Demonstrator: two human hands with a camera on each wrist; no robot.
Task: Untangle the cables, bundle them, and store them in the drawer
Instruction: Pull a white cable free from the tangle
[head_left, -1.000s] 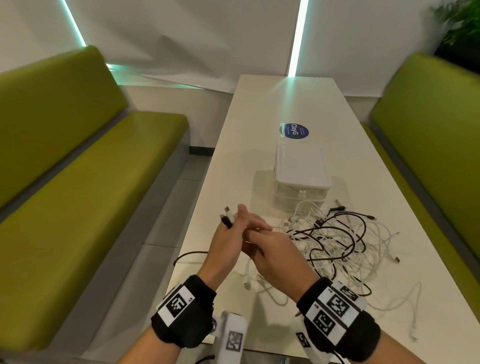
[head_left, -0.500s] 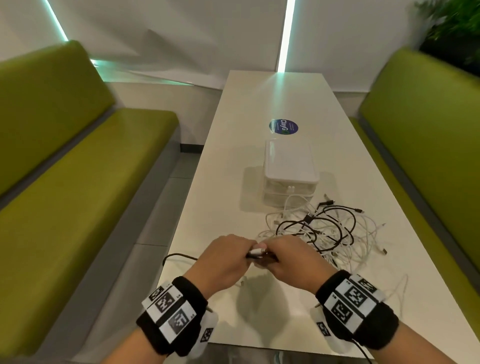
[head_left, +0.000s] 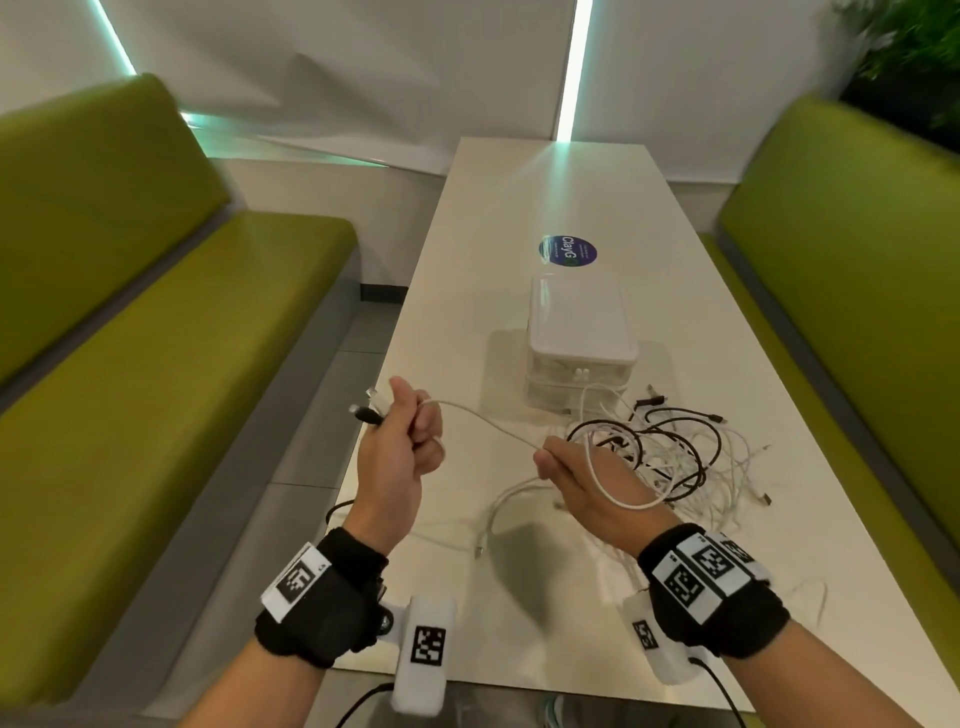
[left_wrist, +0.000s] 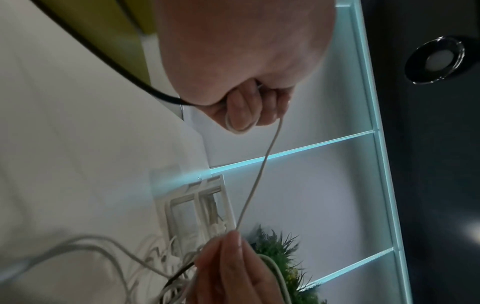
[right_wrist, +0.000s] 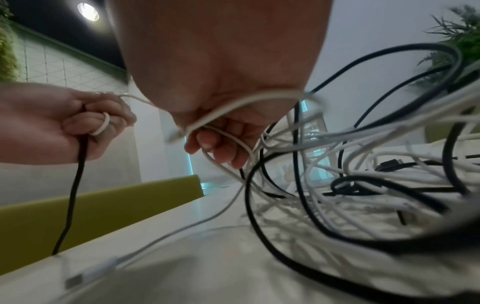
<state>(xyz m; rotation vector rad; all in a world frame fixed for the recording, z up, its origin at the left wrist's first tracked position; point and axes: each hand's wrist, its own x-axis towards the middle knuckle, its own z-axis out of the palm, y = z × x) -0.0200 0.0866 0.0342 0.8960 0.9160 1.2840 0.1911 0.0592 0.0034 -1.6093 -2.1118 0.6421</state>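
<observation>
Room: two green benches (head_left: 156, 364) flank a long white table (head_left: 519, 208) that runs toward 12 o'clock; white wall with lit strips beyond, a plant (head_left: 909, 47) at 1 o'clock
Table: a round dark sticker (head_left: 567, 251) lies past the middle, toward 12 o'clock
Drawer unit: a small white drawer unit (head_left: 582, 332) stands on the table at 12 o'clock from the right hand, its front facing the person, some cable showing inside
Cable heap: the tangle of cables (head_left: 670, 447), black and white mixed, lies on the table just in front of the drawer unit, at 3 o'clock from the right hand and touching it
White cable: a white cable (head_left: 488, 423) runs taut between the two hands, above the table, and loops over the back of the right hand
Black cable: a black cable (right_wrist: 74, 189) hangs from the left fist down past the table's near edge
Left hand: the left hand (head_left: 397, 457) is raised, at 9 o'clock from the heap, fingers curled into a fist round the white cable and the black one, plug ends poking out above the thumb
Right hand: the right hand (head_left: 587, 483) pinches the white cable between thumb and fingers, other strands draped over it
</observation>
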